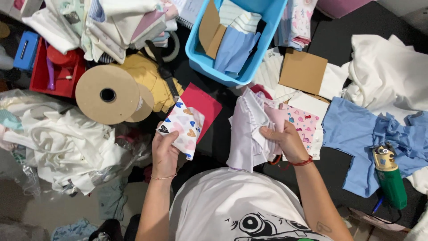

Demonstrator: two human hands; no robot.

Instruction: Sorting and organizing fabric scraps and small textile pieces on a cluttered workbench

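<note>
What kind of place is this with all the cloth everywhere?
Probably a small sewing or garment workshop: piles of cut fabric pieces, a big cardboard spool, a green handheld cutting tool, and a blue bin of cloth.

Both forearms extend forward from the torso, bare to the elbow. Left hand: fingers curled, thumb on top — a closed pinch grip. Right hand: palm down, fingers folded under, thumb pressed inward — also clamped. Each wrist carries a thin band.
</note>
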